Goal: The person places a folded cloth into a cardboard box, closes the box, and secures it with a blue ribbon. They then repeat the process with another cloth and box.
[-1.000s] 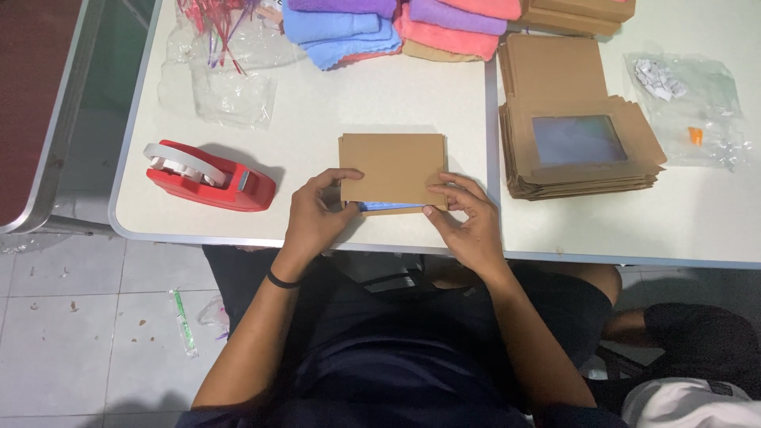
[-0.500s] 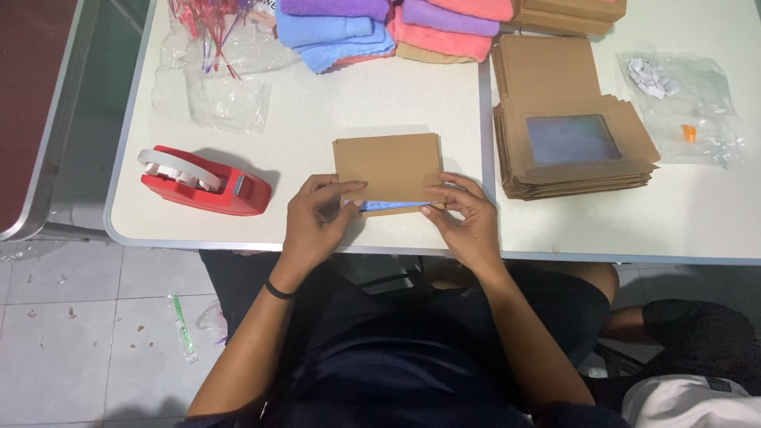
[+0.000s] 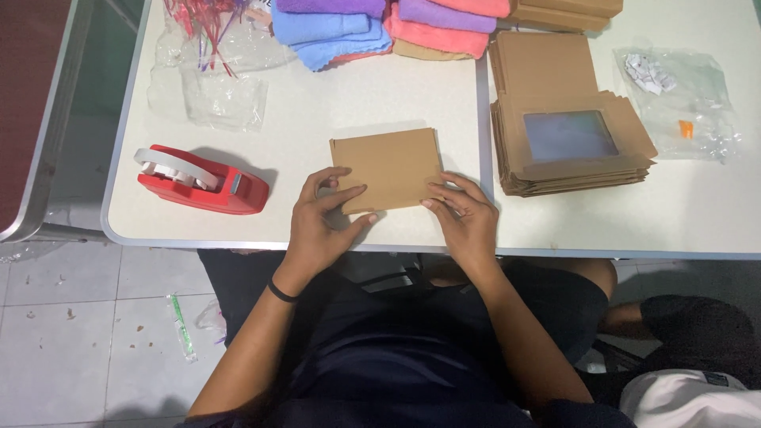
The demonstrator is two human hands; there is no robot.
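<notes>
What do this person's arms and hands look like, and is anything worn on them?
Both forearms are bare, with no sleeves reaching them and no gloves. The left hand has a thin black band around its wrist. The right hand shows no ring, watch or band that I can see. The dark navy short-sleeved shirt covers only the upper body.

You have a single view, from the camera on your head, looking almost straight down past your chest and lap onto the near edge of the white rectangular table point(image 3: 238, 230). It sits close enough that your forearms fill the lower half, while the table's far side runs out of the top. The grey tiled floor point(image 3: 71, 333) shows at lower left. No second view overlaps it.
</notes>
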